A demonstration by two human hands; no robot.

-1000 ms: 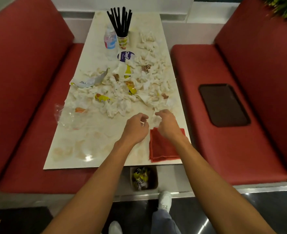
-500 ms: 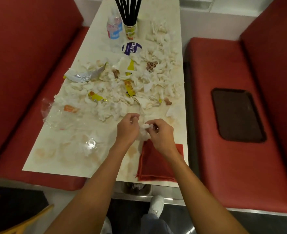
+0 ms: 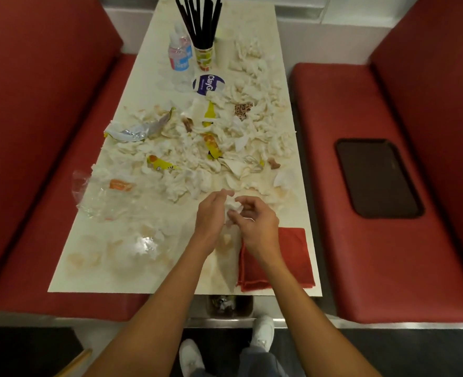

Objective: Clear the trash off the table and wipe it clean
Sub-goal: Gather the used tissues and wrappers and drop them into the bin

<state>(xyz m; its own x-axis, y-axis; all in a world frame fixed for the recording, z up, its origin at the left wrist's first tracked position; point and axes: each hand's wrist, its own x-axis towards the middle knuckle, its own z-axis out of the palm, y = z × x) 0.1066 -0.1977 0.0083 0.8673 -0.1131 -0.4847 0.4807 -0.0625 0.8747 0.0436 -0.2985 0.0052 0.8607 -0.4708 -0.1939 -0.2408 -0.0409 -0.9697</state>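
Observation:
A cream table [image 3: 94,257] is strewn with crumpled white napkins [image 3: 254,123], yellow wrappers [image 3: 160,165], a silver foil wrapper [image 3: 140,129] and clear plastic [image 3: 99,200]. Near the front edge, my left hand [image 3: 211,214] and my right hand [image 3: 257,223] meet above the table. Between their curled fingers they hold one crumpled white napkin [image 3: 233,206]. A folded red cloth [image 3: 290,257] lies flat at the front right corner, partly under my right wrist.
A water bottle [image 3: 180,55], a cup of black straws [image 3: 204,54] and a blue-and-white lid [image 3: 208,83] stand at the far end. Red benches flank the table; a dark tray [image 3: 377,176] lies on the right one. A bin [image 3: 229,306] sits under the front edge.
Both hands came together from the table surface and now bunch a white napkin between them. The view has shifted closer over the table.

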